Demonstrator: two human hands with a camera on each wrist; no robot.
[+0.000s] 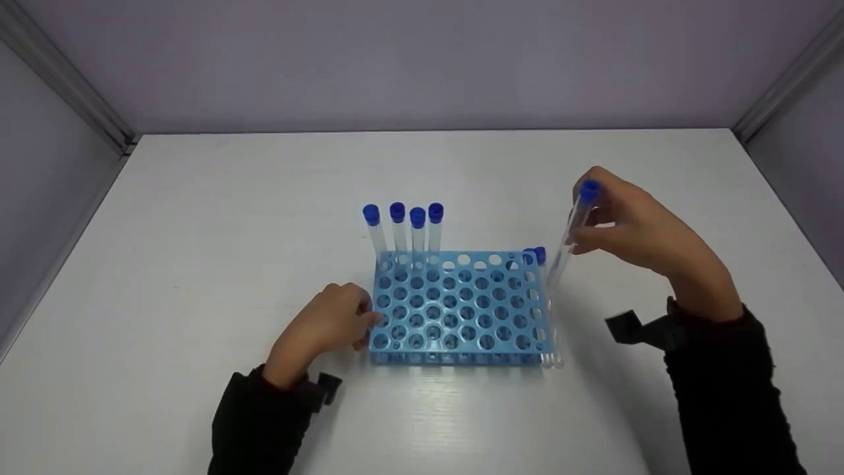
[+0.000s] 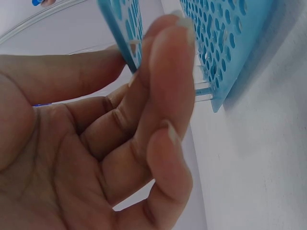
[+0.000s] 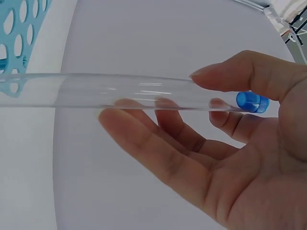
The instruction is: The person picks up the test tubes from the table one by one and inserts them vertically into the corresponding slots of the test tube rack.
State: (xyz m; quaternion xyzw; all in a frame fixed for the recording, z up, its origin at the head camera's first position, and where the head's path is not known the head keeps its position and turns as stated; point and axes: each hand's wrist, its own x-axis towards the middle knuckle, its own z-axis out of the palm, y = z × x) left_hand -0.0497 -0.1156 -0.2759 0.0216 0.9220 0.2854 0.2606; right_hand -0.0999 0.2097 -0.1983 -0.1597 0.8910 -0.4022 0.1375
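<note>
A light-blue test tube rack point(image 1: 457, 351) stands on the white table, with several blue-capped test tubes point(image 1: 418, 234) upright in its back-left holes. My left hand point(image 1: 333, 320) grips the rack's left end; the left wrist view shows thumb and fingers about the upper plate's edge point(image 2: 117, 36). Right of the rack, above the table, my right hand point(image 1: 633, 221) pinches a clear test tube point(image 3: 139, 91) between thumb and fingers. Its blue cap point(image 1: 590, 190) points up, and the tube leans with its lower end toward the rack's right side.
Along the rack's right end are two more clear tubes, their blue caps point(image 1: 540, 255) at the back and rounded ends point(image 1: 559, 360) at the front. Grey panels point(image 1: 435, 66) enclose the table point(image 1: 217, 211) at the back and sides.
</note>
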